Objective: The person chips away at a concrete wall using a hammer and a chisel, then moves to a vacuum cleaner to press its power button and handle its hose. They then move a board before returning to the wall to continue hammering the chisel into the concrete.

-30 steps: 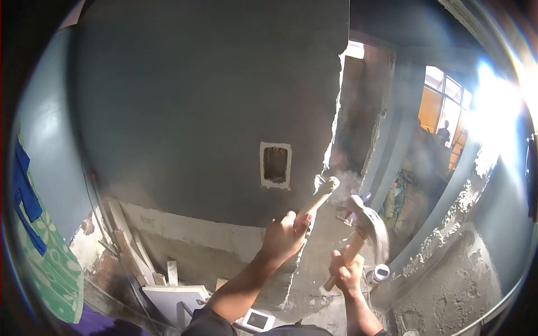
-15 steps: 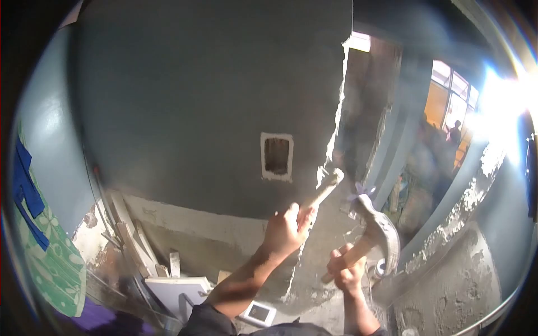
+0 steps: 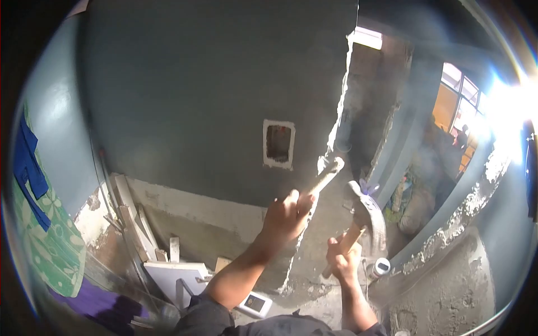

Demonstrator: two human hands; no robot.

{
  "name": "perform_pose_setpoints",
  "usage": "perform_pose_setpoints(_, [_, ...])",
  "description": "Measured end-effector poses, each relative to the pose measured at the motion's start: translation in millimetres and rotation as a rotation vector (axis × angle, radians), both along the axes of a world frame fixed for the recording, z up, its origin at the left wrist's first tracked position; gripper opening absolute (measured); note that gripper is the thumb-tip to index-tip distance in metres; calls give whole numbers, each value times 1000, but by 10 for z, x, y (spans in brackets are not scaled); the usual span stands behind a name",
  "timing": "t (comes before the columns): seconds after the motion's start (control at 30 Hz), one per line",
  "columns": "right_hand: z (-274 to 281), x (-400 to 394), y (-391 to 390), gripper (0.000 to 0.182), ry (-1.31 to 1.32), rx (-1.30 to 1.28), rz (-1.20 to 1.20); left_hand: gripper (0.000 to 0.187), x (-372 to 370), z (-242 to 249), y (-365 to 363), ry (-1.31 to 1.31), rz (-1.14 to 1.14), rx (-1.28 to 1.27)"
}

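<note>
My left hand [image 3: 287, 217] is closed around a dusty, pale rod-like chisel [image 3: 325, 178], which slants up to the right. The chisel overlaps the chipped white edge [image 3: 340, 115] of the grey wall [image 3: 185, 101]. Lower and to the right, my right hand [image 3: 343, 259] grips the wooden handle of a claw hammer [image 3: 371, 221]. The hammer's head is raised, a short gap to the right of the chisel's upper end, with the claw curving down on the right side.
A white-rimmed socket recess [image 3: 265, 140] is cut into the wall. Wood strips [image 3: 134, 229] and a white board [image 3: 174, 277] lean at lower left, near a green patterned cloth [image 3: 47, 241]. A white device [image 3: 255, 305] lies below. A bright light [image 3: 513, 103] glares at right.
The hammer has come a little left and up, closer to the chisel, and its head has tilted. My left hand keeps its hold on the chisel. The view has shifted slightly.
</note>
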State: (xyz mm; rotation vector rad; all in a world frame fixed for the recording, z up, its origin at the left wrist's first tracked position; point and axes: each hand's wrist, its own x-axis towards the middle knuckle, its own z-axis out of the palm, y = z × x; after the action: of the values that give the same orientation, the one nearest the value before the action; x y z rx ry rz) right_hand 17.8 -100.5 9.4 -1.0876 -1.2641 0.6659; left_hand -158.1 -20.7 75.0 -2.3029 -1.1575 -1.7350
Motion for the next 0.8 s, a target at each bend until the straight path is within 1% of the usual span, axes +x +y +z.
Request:
perform_pose_setpoints(0.03, [-33, 37, -112, 24, -8, 48, -47, 44, 9, -41, -43, -44, -17, -94])
perform_pose_setpoints(0.07, [71, 60, -164, 24, -23, 119, -90, 43, 28, -7, -25, -95, -31, -165])
perform_pose_setpoints(0.1, [74, 80, -201, 25, 23, 305, -85, 40, 11, -12, -2, -91, -58, -168])
perform_pose_setpoints(0.13, [175, 127, -215, 28, 160, 559, 112, 40, 9, -9, -4, -93, -50, -170])
perform_pose_setpoints(0.2, [435, 99, -385, 29, 262, 811, 157, 40, 9, 4, -12, -103, -54, -179])
perform_pose_setpoints(0.27, [556, 114, -451, 31, 213, 907, 164, 40, 14, -21, 24, -116, -42, -137])
perform_pose_setpoints(0.3, [504, 83, -290, 25, 230, 911, 141, 41, 20, -38, 43, -123, -39, -95])
perform_pose_setpoints(0.33, [240, 155, -93, 22, 3, 594, -68, 41, 28, -60, 49, -117, -41, -100])
perform_pose_setpoints(0.4, [-23, 171, 390, 23, -265, 103, 59, 43, 35, -68, 49, -90, 3, -81])
perform_pose_setpoints(0.43, [-174, 197, 484, 21, -172, -120, 96, 43, 2, 73, -14, -149, -17, -372])
perform_pose_setpoints(0.47, [-249, 182, 408, 21, -165, -110, 101, 43, -2, -12, 56, -64, 52, -212])
perform_pose_setpoints(0.53, [-357, 215, 307, 28, -133, -23, 17, 42, 27, -29, 68, -64, 34, -92])
perform_pose_setpoints(0.57, [-339, 235, 184, 24, -44, -24, 65, 36, 30, -41, 51, -38, 60, -129])
perform_pose_setpoints(0.6, [-317, 262, 91, 19, 45, -27, 111, 36, 61, -62, 52, -42, 65, -128])
perform_pose_setpoints(0.63, [-367, 298, 68, 21, 15, 67, 117, 32, 108, -102, 43, -44, 49, -87])
perform_pose_setpoints(0.67, [-457, 316, 35, 24, 100, 63, 122, 29, 145, -147, 35, -40, 31, -48])
perform_pose_setpoints(0.7, [-690, 484, 90, 26, -167, 183, 41, 27, 163, -202, 21, 17, 25, -23])
perform_pose_setpoints(0.73, [-918, 657, 133, 29, -441, 298, -30, 28, 174, -282, -6, 82, -13, -58])
perform_pose_setpoints(0.77, [-1017, 680, 77, 32, -353, 284, -39, 29, 213, -367, -42, 83, -72, -60])
perform_pose_setpoints(0.8, [-1124, 768, 72, 29, -526, 494, -86, 30, 254, -484, -105, 77, -114, -74])
